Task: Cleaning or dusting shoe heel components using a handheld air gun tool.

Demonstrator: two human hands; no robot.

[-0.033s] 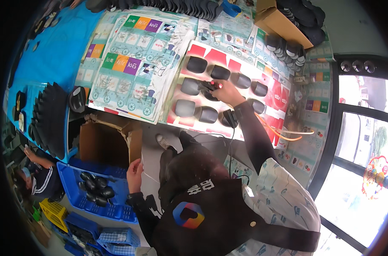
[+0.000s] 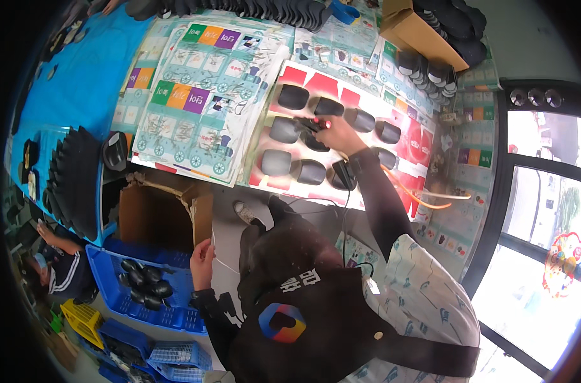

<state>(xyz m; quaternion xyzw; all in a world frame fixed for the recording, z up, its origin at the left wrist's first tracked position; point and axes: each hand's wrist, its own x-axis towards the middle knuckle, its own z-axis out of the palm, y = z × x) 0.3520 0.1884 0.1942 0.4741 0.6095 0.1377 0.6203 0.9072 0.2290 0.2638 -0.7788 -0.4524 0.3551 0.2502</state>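
My right hand (image 2: 339,135) is closed around a small dark spray gun with a red part (image 2: 313,125), held over a red and white board (image 2: 348,86). Rows of black rounded, curved pieces lie on this board. One black piece (image 2: 317,142) is partly hidden under the hand. Left of the gun, two pieces look greyer: a middle one (image 2: 284,130) and a lower one (image 2: 277,163), with pale and dark haze around them. My left hand (image 2: 202,260) hangs low beside a cardboard box with curled fingers; a thin white cord (image 2: 214,239) passes next to it, and whether they grip it is unclear.
Orange hose (image 2: 399,188) loops right of my forearm. Stacked printed sheets (image 2: 195,121) lie left of the board. A blue crate (image 2: 102,281) holds black pieces beside the open cardboard box (image 2: 203,220). Another person's arm (image 2: 64,242) shows at far left. Rows of black pieces (image 2: 278,13) line the back.
My right hand and the spray gun have shifted very slightly left. My left hand stays in about the same place.
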